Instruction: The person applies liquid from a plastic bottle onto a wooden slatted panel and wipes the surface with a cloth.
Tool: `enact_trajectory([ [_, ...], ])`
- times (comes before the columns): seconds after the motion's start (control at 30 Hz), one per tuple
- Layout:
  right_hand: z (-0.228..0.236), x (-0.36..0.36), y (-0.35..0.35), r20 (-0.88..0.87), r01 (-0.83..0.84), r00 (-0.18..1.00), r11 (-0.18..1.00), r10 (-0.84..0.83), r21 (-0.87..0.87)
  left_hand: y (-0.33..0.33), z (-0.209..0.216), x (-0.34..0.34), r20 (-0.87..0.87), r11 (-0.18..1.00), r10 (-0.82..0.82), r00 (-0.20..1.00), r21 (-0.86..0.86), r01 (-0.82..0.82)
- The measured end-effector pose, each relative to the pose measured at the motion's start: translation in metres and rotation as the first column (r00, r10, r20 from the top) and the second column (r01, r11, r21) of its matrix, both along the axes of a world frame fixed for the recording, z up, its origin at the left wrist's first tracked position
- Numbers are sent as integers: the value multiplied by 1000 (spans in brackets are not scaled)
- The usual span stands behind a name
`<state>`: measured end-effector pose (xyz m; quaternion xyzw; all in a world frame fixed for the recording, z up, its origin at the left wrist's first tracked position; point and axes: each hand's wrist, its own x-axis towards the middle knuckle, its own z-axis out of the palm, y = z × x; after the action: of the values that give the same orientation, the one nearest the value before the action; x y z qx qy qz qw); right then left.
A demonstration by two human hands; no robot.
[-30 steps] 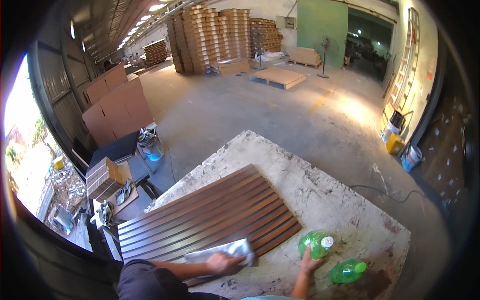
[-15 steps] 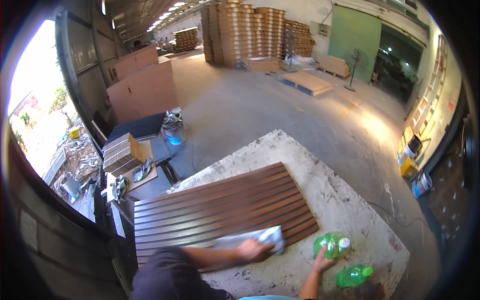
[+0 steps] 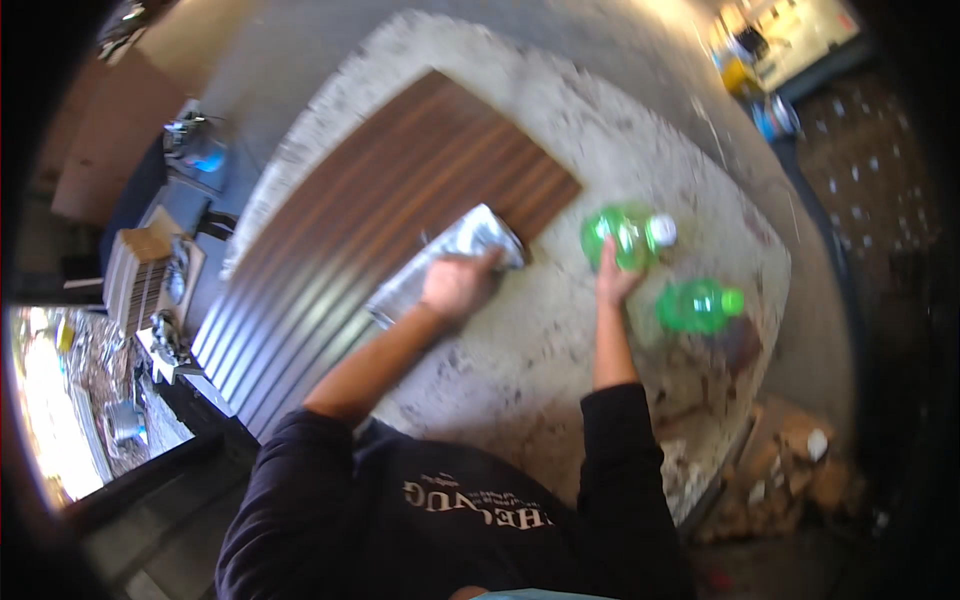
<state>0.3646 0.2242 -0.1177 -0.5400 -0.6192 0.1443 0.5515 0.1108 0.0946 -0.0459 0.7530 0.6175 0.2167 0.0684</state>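
Where the brown panel [image 3: 400,180] lies: on the pale surface [image 3: 560,340], higher in view than before.
Left grip [image 3: 463,287]: holding a whitish cloth [image 3: 470,235] at the panel's near edge.
Right grip [image 3: 618,282]: still around the white-capped bottle [image 3: 630,232].
Green-capped bottle [image 3: 692,306]: just beside it.

Left hand [image 3: 462,285] curled, left forearm [image 3: 375,365] slanting inward | right hand [image 3: 622,280] gripping, right forearm [image 3: 612,345] pointing forward
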Motion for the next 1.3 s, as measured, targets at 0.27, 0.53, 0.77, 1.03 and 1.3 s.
enact_trajectory([
  [0.27, 17, 14, -20, 17, 68, 998, 997, -68, -28, -169, -1, -58, 11, 995, -89, 996, -36, 90],
  [0.53, 2, -3, -19, -134, 61, 989, 998, -59, 17, 137, -21, 28, 26, 988, 37, 999, -149, -33],
  [0.77, -24, 19, -20, -75, 242, 965, 965, -250, -104, -19, -29, -55, -71, 995, 95, 993, 16, -94],
  [1.03, 16, 20, -19, -39, 189, 980, 973, -196, -136, 136, -1, -49, -57, 999, 0, 998, 34, 2],
  [1.3, 40, 4, -39, 75, 114, 992, 968, -99, -223, 201, -54, -14, 66, 984, 109, 992, 135, -117],
])
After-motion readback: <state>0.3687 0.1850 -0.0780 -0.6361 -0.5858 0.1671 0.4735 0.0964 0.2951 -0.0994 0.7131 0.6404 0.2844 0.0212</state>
